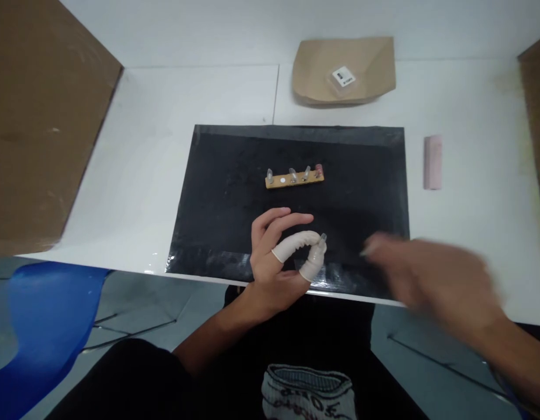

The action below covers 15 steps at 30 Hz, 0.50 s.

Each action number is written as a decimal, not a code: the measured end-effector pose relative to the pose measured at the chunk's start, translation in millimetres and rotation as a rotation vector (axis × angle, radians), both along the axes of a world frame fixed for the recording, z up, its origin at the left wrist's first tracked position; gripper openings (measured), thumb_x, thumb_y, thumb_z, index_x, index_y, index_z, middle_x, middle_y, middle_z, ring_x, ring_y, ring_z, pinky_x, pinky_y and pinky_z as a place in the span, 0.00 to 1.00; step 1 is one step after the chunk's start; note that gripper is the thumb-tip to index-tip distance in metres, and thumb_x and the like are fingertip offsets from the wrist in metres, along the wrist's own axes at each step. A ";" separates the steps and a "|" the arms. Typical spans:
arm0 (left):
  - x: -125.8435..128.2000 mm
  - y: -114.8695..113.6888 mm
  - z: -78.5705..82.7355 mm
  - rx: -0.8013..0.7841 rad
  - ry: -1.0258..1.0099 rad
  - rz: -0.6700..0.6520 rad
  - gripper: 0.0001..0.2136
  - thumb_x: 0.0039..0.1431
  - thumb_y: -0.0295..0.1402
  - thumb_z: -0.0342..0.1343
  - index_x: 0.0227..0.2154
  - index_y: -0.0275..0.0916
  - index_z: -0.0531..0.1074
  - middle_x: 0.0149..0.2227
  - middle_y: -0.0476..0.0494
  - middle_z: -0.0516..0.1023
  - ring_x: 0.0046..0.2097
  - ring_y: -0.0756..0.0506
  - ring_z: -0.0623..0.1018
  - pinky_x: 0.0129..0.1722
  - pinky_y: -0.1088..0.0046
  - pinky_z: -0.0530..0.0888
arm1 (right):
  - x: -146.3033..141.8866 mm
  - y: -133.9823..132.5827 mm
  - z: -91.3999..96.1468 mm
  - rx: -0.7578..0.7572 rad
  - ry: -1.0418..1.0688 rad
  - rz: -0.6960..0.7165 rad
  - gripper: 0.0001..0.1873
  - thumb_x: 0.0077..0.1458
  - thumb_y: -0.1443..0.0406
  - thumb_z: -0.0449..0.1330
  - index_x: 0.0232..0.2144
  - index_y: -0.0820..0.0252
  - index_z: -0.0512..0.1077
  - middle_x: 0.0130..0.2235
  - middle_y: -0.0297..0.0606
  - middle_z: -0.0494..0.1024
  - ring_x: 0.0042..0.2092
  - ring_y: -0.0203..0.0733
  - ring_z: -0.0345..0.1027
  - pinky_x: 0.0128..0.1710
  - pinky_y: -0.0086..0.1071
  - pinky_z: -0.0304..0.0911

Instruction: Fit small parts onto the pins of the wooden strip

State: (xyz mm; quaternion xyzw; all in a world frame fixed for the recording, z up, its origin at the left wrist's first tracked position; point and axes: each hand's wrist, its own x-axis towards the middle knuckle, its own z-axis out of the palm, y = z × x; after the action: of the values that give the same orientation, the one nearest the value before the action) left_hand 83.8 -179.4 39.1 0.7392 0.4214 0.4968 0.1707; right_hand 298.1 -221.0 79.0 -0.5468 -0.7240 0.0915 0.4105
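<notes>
Black mat (235, 192), tan board (294, 179), pink block (432, 162), blue chair (38, 326)

Item 1, as I see it over the head feed: white table (174, 116), top in two panels with a seam running back from the middle.
Directly on it:
- black mat (235, 175), rectangular, centred, its near edge close to the table's near edge;
- tan paper tray (314, 70), behind the mat, apart from it;
- pink block (432, 162), just right of the mat, lying lengthwise front to back.
</notes>
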 end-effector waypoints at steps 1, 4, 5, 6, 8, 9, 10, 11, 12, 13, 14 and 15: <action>0.6 -1.4 1.1 -0.003 -0.004 -0.005 0.06 0.61 0.26 0.66 0.38 0.42 0.76 0.46 0.45 0.84 0.54 0.40 0.77 0.55 0.53 0.76 | 6.4 0.4 3.4 0.006 -0.021 0.056 0.23 0.68 0.49 0.61 0.36 0.65 0.77 0.30 0.31 0.80 0.28 0.31 0.74 0.28 0.26 0.74; 3.4 -6.4 3.5 0.002 -0.019 -0.012 0.06 0.60 0.25 0.66 0.38 0.42 0.76 0.46 0.45 0.84 0.54 0.40 0.77 0.55 0.53 0.76 | 18.2 -4.3 6.9 0.021 -0.047 0.098 0.20 0.70 0.52 0.61 0.34 0.62 0.77 0.32 0.32 0.81 0.28 0.30 0.75 0.30 0.24 0.74; 4.5 -8.2 4.0 0.007 -0.022 -0.016 0.07 0.60 0.25 0.66 0.38 0.42 0.76 0.46 0.45 0.84 0.54 0.40 0.77 0.55 0.53 0.76 | 19.3 -7.1 5.5 0.031 -0.046 0.078 0.21 0.70 0.52 0.59 0.34 0.62 0.77 0.32 0.32 0.81 0.28 0.30 0.75 0.30 0.24 0.74; 5.6 -10.2 4.4 0.012 -0.025 -0.019 0.07 0.60 0.25 0.66 0.38 0.42 0.76 0.46 0.45 0.84 0.54 0.40 0.77 0.55 0.54 0.76 | 19.4 -9.9 3.1 0.040 -0.045 0.062 0.22 0.70 0.51 0.59 0.35 0.63 0.77 0.33 0.32 0.80 0.29 0.31 0.75 0.30 0.26 0.75; 7.0 -14.0 5.2 0.020 -0.030 -0.014 0.07 0.60 0.25 0.66 0.38 0.42 0.76 0.46 0.45 0.84 0.54 0.40 0.77 0.55 0.53 0.76 | 18.7 -14.3 -3.0 0.044 -0.057 0.070 0.21 0.69 0.50 0.61 0.40 0.64 0.77 0.35 0.34 0.80 0.32 0.34 0.76 0.31 0.29 0.76; 7.1 -15.8 5.5 0.025 -0.031 -0.006 0.08 0.60 0.25 0.66 0.38 0.42 0.76 0.46 0.45 0.84 0.54 0.40 0.77 0.55 0.53 0.76 | 18.6 -15.6 -5.9 0.040 -0.067 0.083 0.19 0.69 0.51 0.61 0.41 0.63 0.77 0.37 0.35 0.80 0.33 0.34 0.76 0.33 0.29 0.76; 6.7 -17.3 5.8 0.033 -0.034 0.005 0.08 0.60 0.25 0.66 0.38 0.43 0.76 0.46 0.45 0.84 0.54 0.40 0.77 0.55 0.54 0.76 | 18.9 -16.2 -8.3 0.039 -0.075 0.086 0.18 0.70 0.52 0.60 0.40 0.62 0.77 0.37 0.35 0.81 0.33 0.32 0.76 0.35 0.28 0.76; 5.9 -18.7 6.0 0.039 -0.036 0.015 0.08 0.60 0.25 0.66 0.38 0.42 0.76 0.45 0.45 0.84 0.53 0.40 0.77 0.55 0.54 0.76 | 19.5 -16.3 -10.0 0.036 -0.085 0.076 0.18 0.71 0.53 0.59 0.39 0.62 0.77 0.37 0.34 0.81 0.32 0.31 0.75 0.36 0.27 0.75; 4.8 -19.7 6.1 0.046 -0.037 0.021 0.08 0.59 0.24 0.66 0.38 0.42 0.76 0.45 0.45 0.84 0.53 0.40 0.78 0.55 0.54 0.76 | 20.2 -16.0 -11.0 0.028 -0.099 0.066 0.20 0.71 0.52 0.58 0.38 0.63 0.77 0.36 0.34 0.80 0.32 0.30 0.75 0.36 0.27 0.75; 3.4 -20.4 6.1 0.058 -0.036 0.022 0.08 0.59 0.24 0.66 0.39 0.42 0.76 0.45 0.45 0.84 0.54 0.40 0.77 0.55 0.54 0.76 | 20.7 -15.6 -11.2 0.009 -0.120 0.067 0.22 0.71 0.51 0.58 0.39 0.64 0.77 0.36 0.34 0.80 0.32 0.32 0.75 0.35 0.28 0.76; 2.0 -20.7 6.1 0.071 -0.035 0.024 0.08 0.59 0.24 0.67 0.39 0.41 0.77 0.46 0.44 0.84 0.54 0.40 0.77 0.55 0.54 0.76 | 20.9 -15.2 -10.9 -0.027 -0.153 0.084 0.22 0.70 0.50 0.58 0.40 0.65 0.77 0.37 0.34 0.80 0.33 0.33 0.75 0.35 0.30 0.76; 0.7 -20.8 6.0 0.079 -0.032 0.027 0.08 0.58 0.24 0.67 0.39 0.41 0.77 0.46 0.44 0.84 0.54 0.40 0.77 0.55 0.55 0.76 | 20.6 -14.7 -10.3 -0.075 -0.195 0.108 0.21 0.70 0.50 0.59 0.42 0.64 0.77 0.39 0.36 0.80 0.34 0.35 0.76 0.35 0.31 0.77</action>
State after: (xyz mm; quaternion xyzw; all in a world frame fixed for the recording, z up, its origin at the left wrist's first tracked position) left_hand 84.5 -200.2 45.0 0.7316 0.4089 0.5269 0.1414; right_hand 318.8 -235.8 68.7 -0.5284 -0.7849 0.0867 0.3117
